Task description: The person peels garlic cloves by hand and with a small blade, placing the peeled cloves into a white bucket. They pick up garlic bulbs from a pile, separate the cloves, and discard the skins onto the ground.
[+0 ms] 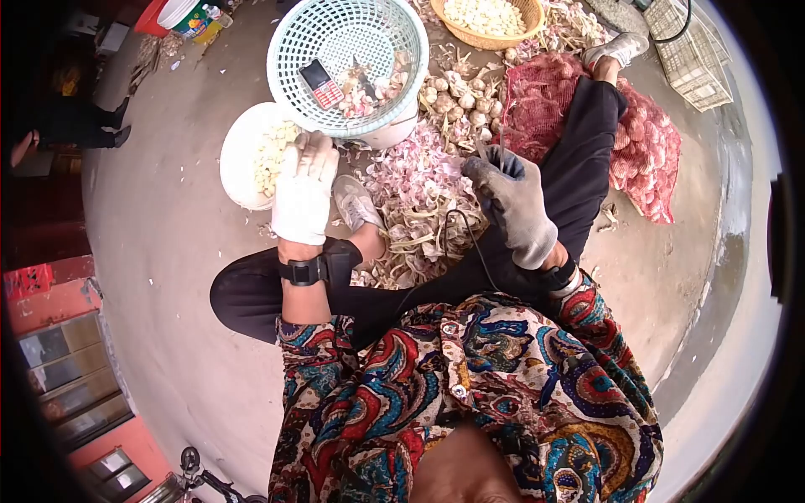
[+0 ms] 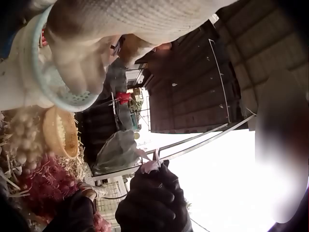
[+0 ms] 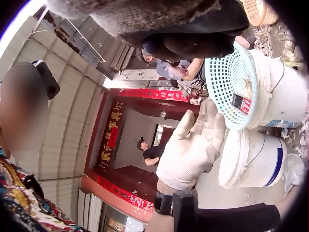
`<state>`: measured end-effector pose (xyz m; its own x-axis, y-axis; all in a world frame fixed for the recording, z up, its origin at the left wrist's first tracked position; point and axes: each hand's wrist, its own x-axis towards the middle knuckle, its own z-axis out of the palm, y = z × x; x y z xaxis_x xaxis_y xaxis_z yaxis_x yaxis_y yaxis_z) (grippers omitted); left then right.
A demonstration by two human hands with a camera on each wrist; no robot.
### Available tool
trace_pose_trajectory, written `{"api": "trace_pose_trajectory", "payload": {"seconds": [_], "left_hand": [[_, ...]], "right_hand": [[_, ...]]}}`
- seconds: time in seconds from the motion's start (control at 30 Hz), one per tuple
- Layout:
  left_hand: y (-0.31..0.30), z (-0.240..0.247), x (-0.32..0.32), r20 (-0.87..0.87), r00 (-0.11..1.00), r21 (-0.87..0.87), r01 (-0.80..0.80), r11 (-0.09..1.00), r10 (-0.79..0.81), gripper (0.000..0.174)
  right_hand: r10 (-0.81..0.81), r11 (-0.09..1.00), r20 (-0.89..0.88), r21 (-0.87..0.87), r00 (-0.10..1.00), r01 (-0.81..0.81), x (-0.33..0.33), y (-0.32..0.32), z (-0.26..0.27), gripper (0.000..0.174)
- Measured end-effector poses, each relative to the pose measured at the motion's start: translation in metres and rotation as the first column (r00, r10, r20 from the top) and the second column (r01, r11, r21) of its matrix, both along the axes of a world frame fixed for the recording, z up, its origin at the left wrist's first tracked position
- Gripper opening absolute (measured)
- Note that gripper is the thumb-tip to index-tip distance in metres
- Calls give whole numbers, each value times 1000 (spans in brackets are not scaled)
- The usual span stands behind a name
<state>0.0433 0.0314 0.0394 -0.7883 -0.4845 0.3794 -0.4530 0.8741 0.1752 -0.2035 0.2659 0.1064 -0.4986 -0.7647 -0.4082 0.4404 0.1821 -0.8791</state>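
Shirt (image 1: pixel 470 386): patterned in multicoloured paisley, at 6 o'clock in the head view.
Left hand (image 1: pixel 303 189): white-gloved, at 10 o'clock; grip open, fingers extended beside the light blue basket (image 1: pixel 420 50).
Right hand (image 1: pixel 510 201): gloved in grey and dark, at 2 o'clock; grip closed on a pale pink piece (image 2: pixel 149 166), too small to identify surely.
White bucket (image 1: pixel 228 168): at 10 o'clock, holding peeled cloves (image 1: pixel 267 163).
Light blue basket: between 11 and 12 o'clock; contains phone (image 1: pixel 322 84) and garlic scraps (image 1: pixel 360 102).
Husk heap (image 1: pixel 417 176): at 12 o'clock, between the hands.
Garlic bulbs (image 1: pixel 457 101): near 1 o'clock, beside red mesh sack (image 1: pixel 541 105).
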Motion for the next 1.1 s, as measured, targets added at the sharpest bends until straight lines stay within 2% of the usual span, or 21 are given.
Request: {"api": "trace_pose_trajectory", "payload": {"seconds": [0.03, 0.07, 0.1, 0.13, 0.2, 0.23, 0.3, 0.33, 0.47, 0.53, 0.6, 0.67, 0.7, 0.77, 0.83, 0.9, 0.93, 0.97, 1.0, 1.07, 1.1], "left_hand": [[36, 30, -29, -380, 892, 746, 138, 651, 246, 41], [62, 44, -50, -356, 668, 844, 530, -82, 654, 39], [69, 23, -55, -428, 741, 730, 621, -286, 517, 45], [101, 42, -73, -346, 822, 860, 471, -198, 453, 47], [125, 55, -88, -357, 881, 897, 416, -150, 311, 46], [134, 63, -94, -365, 857, 880, 445, -166, 364, 40], [140, 57, -100, -355, 836, 903, 423, -79, 418, 34], [141, 57, -104, -380, 804, 882, 464, -84, 458, 28], [141, 61, -108, -385, 820, 884, 460, -87, 425, 25], [145, 59, -108, -337, 853, 928, 373, -14, 398, 22], [143, 56, -107, -343, 851, 930, 367, 18, 398, 22], [144, 61, -109, -361, 844, 931, 351, 100, 396, 18], [142, 60, -108, -361, 845, 931, 351, 100, 394, 18], [137, 55, -102, -357, 886, 932, 316, 177, 296, 18], [140, 58, -102, -318, 893, 947, 285, 145, 318, 17], [142, 57, -103, -279, 899, 960, 256, 112, 338, 16], [144, 56, -104, -266, 913, 949, 192, 250, 310, 15], [145, 55, -104, -250, 925, 914, 128, 385, 285, 14], [145, 57, -104, -266, 918, 921, 151, 360, 295, 12], [146, 59, -105, -310, 895, 921, 199, 335, 321, 12], [146, 59, -104, -349, 870, 919, 244, 311, 348, 13]], "right_hand": [[2, 1000, 39, -2, 999, -2, 1, -1, -5, 14], [5, 1000, 78, -4, 997, -5, 2, -2, -10, 14], [24, 1000, 120, -17, 992, -22, 3, -3, -8, 14], [38, 999, 143, -25, 989, -34, 3, -3, -9, 14], [46, 999, 189, -34, 981, -41, 3, -3, -7, 15], [41, 999, 187, -28, 981, -37, 3, -1, -8, 15], [-17, 999, 74, -32, 997, 20, 2, 2, -13, 17], [-74, 997, 83, -26, 994, 77, 3, 1, -17, 18], [-125, 992, 81, -4, 989, 126, 9, 5, -18, 18], [-80, 997, 74, -14, 994, 81, 10, 8, -20, 16], [-59, 998, 69, -21, 996, 61, 8, 10, -24, 16], [-33, 998, -23, -46, 999, 32, 4, 11, -29, 15], [-20, 998, -69, -57, 997, 16, 3, 12, -28, 15], [-2, 999, -44, -42, 999, 0, -1, 17, -15, 15], [-48, 997, -29, -56, 998, 46, 2, 18, -8, 16], [-25, 991, -294, -130, 956, -14, 1, 22, -12, 17], [-80, 974, -268, -226, 960, 19, 7, 20, -8, 20], [-21, 985, -261, -168, 965, -24, 8, 24, -3, 21], [39, 992, -251, -111, 967, -68, 8, 27, 2, 23], [53, 992, -322, -91, 945, -87, 9, 32, 4, 25], [87, 991, -415, -55, 906, -120, 7, 35, 2, 26]]}}
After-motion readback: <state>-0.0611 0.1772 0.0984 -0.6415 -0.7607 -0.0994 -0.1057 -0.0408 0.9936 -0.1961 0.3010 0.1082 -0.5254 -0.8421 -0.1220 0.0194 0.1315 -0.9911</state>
